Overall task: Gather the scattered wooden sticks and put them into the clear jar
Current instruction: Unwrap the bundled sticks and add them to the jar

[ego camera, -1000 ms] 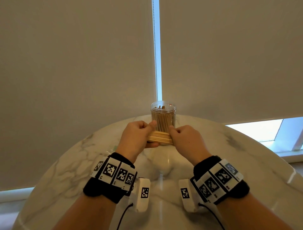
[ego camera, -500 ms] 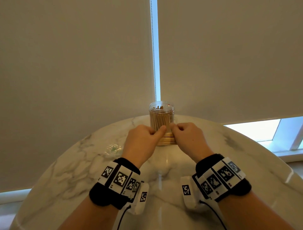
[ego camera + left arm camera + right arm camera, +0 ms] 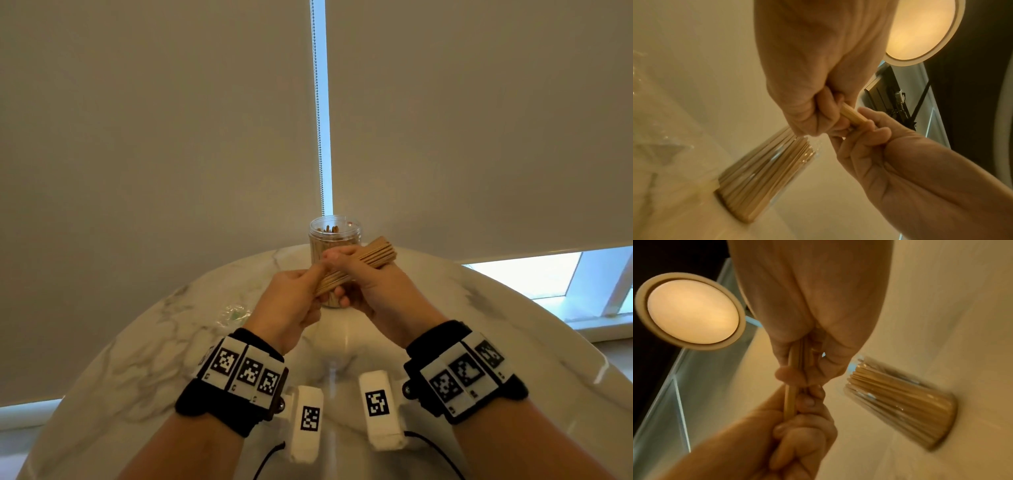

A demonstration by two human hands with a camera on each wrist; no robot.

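**Both hands on one bundle of sticks, in front of the jar**

The left hand [image 3: 291, 301] and the right hand [image 3: 373, 291] each held one end of a bundle of sticks [image 3: 356, 265], fingers [image 3: 797, 375] curled tight around it. The bundle was off the worktop [image 3: 137, 359] and tilted, its right end higher and poking out past the right hand. It sat just in front of the jar [image 3: 335, 236], partly covering the jar's lower half. The jar stood upright on the marble worktop, lid off, already packed with sticks on end. A crumpled bit of clear wrap [image 3: 233, 313] lay to the left of the hands. A blind [image 3: 154, 137] hung behind the jar.
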